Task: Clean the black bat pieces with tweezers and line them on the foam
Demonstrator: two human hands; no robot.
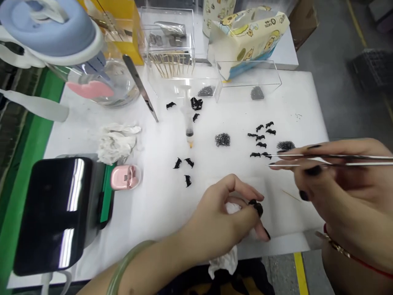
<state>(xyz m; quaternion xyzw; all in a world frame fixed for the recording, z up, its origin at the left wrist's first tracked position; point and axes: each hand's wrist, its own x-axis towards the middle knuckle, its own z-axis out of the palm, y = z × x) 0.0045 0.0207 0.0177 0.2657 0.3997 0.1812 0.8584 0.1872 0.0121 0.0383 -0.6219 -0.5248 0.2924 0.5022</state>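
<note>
My left hand point(233, 217) is closed round a crumpled white tissue point(223, 262), whose end hangs below the palm. Something small and black sits at the thumb tip; against the black nails I cannot tell whether it is a loose piece. In my right hand point(340, 184) is a pair of metal tweezers point(344, 157), pointing left with the tips slightly apart. Those tips are beside a small black bat-shaped piece point(266, 155), at the lower end of a group of several such pieces point(260, 137). More bat-shaped pieces point(189, 162) lie left of centre.
Piles of dark grains point(222, 139) dot the white table. A syringe point(189, 127), upright metal tweezers point(141, 88), transparent boxes point(172, 82) and a tissue pack point(248, 39) stand farther back. At left are a jug point(52, 32), a black-topped device point(52, 213) and a pink case point(124, 177).
</note>
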